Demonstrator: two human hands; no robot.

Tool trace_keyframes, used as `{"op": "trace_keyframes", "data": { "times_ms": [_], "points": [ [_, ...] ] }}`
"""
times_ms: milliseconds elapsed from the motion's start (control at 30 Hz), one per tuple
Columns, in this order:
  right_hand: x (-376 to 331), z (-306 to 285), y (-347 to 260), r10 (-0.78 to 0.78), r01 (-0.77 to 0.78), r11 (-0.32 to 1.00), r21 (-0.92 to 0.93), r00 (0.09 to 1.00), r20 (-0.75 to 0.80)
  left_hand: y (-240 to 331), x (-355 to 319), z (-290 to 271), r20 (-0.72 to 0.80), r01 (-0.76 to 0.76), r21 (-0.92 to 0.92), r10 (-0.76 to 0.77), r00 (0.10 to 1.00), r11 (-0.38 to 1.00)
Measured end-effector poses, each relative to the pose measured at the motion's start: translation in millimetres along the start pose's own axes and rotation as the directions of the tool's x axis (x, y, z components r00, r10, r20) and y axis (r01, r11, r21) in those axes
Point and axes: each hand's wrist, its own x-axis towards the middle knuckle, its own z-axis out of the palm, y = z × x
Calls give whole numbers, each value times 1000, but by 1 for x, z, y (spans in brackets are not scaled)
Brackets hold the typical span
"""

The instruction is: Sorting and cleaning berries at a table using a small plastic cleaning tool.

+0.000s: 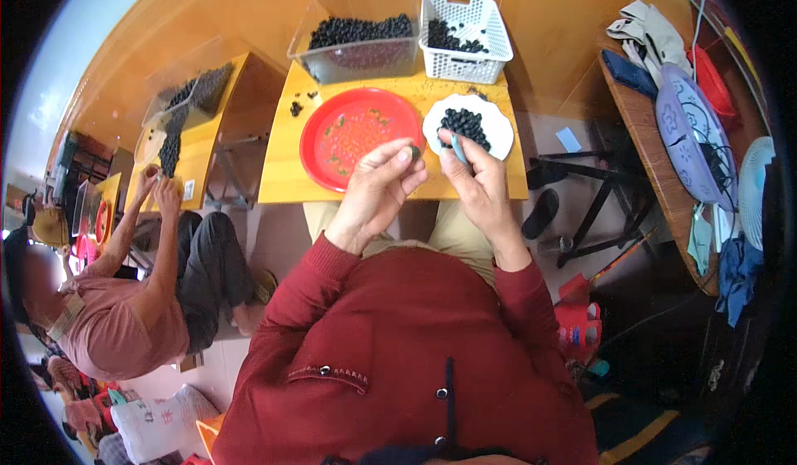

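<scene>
Over the near edge of the yellow table (282, 170), my left hand (374, 187) pinches a small dark round piece (415, 153) between thumb and fingers. My right hand (481, 183) is closed on a small tool with a teal handle (457, 148); its working end is too small to make out. Under the left hand's fingertips lies a round red tray (311, 145) with green and yellow marks inside. Beyond my right hand, a white scalloped plate (501, 133) carries a heap of dark round pieces (465, 123).
At the back stand a clear plastic bin (357, 66) and a white perforated basket (465, 68), both with dark pieces. Several loose ones (296, 108) lie left of the tray. A co-worker (133, 307) sits at another table at left. A brown side table (635, 124) holds cloths and a purple basin (689, 137).
</scene>
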Motion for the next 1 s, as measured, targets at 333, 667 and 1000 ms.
{"op": "trace_keyframes", "data": {
  "times_ms": [333, 667, 1000],
  "points": [
    [-5, 12, -2, -11, 15, 999, -45, 996, 87, 5, -4, -7, 60, -18, -105, 24, 998, 994],
    [-11, 17, 7, -187, 205, 961, -187, 976, 111, -3, -3, -17, 102, -3, -152, 19, 995, 988],
    [-15, 17, 12, -223, 266, 912, -313, 961, 166, -12, -5, -26, 66, 33, -158, -23, 998, 987]
  ]
}}
